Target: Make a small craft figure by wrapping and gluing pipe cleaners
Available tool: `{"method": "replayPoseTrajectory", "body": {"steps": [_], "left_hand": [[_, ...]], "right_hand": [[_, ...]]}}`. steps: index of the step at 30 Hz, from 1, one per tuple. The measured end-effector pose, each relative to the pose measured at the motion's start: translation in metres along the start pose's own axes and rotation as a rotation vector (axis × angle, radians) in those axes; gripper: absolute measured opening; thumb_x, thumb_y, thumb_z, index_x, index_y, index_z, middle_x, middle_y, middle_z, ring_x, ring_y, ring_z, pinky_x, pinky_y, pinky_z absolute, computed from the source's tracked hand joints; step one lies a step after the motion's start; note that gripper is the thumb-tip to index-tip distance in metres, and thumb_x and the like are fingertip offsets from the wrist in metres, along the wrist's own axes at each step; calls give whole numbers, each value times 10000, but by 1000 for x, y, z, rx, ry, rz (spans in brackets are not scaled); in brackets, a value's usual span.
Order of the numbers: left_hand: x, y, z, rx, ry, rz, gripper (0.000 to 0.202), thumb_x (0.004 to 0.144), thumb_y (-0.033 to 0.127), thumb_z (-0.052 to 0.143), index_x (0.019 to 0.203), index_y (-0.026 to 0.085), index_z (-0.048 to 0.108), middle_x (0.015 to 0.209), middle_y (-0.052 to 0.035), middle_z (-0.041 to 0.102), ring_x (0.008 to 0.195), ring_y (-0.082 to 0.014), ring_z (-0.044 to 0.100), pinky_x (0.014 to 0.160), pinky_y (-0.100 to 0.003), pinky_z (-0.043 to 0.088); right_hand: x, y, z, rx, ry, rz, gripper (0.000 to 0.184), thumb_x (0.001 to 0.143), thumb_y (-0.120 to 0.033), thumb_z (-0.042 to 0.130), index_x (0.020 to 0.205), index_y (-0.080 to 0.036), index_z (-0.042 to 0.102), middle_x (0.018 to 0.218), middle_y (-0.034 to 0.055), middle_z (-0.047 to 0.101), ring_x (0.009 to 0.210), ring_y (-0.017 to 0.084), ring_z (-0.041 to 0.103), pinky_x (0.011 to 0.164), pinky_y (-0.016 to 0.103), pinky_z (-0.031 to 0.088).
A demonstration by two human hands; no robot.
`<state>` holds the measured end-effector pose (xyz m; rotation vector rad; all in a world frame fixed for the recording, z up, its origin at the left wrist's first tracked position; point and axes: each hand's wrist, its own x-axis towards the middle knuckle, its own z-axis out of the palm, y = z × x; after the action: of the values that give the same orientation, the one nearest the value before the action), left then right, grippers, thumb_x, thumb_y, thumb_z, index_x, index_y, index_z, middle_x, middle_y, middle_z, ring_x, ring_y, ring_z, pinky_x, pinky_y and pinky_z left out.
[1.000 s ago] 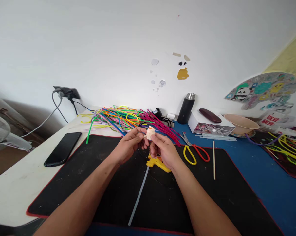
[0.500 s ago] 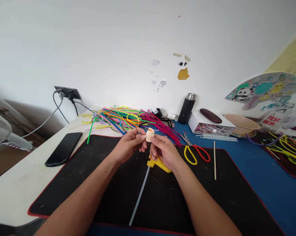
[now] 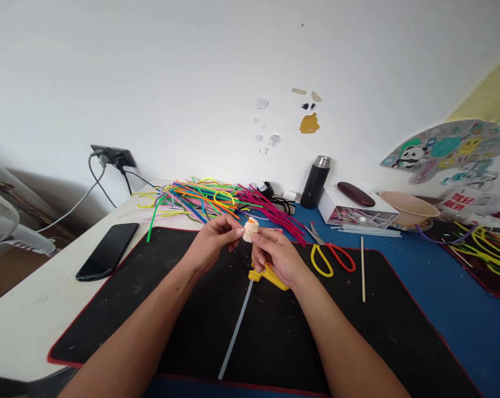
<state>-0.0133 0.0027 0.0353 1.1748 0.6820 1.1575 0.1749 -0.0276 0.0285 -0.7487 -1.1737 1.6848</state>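
Note:
Between my fingertips is a small cream-coloured figure, apparently wound from pipe cleaner, with an orange spot near its top. My left hand pinches its left side with thumb and finger. On its lower right side, the thumb and fingers of my right hand grip it too. Just below my right hand lies a yellow hot glue gun, partly hidden by that hand, with a long translucent glue stick jutting out toward me. The black mat lies under both.
Scissors with yellow and red handles and a thin wooden stick lie to the right. Coloured pipe cleaners are heaped behind my hands. A phone rests at left; a black flask, white box and bowl stand at back right.
The cream figure has shifted slightly left and turned a little in my fingers. Both hands keep hold of it; the left fingers have moved slightly. Everything on the table stays put.

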Motion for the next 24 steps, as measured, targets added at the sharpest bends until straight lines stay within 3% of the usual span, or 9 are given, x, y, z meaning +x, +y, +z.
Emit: {"method": "replayPoseTrajectory", "body": {"steps": [6,17,20,24], "left_hand": [[0,-3,0,-49,-7,-32,415,706,453,962,754,168,664,661,12,629,574,-103,547,503,-204,420],[0,-4,-3,-47,-89,-119,428,734,449,948,791,172,626,700,10,631,580,-93,540,531,-201,440],[1,-4,-2,3,-80,-76,401,742,433,943,856,178,655,746,15,624,612,-97,535,534,-205,452],[3,-6,-2,93,-48,-32,420,742,421,936,1039,202,735,915,-23,681,786,-150,598,554,-216,483]], "right_hand": [[-1,-1,1,-6,-16,-7,337,920,-503,772,902,-185,661,525,-76,530,439,115,550,489,245,376],[-1,0,-1,-31,-15,31,350,902,-516,777,918,-183,670,518,-86,513,445,114,545,514,250,418],[0,1,-1,-57,5,25,369,891,-529,774,980,-181,689,512,-95,506,441,114,540,520,251,414],[2,4,-3,-133,49,40,431,870,-562,768,1048,-175,700,486,-117,458,422,111,525,508,245,380]]}}
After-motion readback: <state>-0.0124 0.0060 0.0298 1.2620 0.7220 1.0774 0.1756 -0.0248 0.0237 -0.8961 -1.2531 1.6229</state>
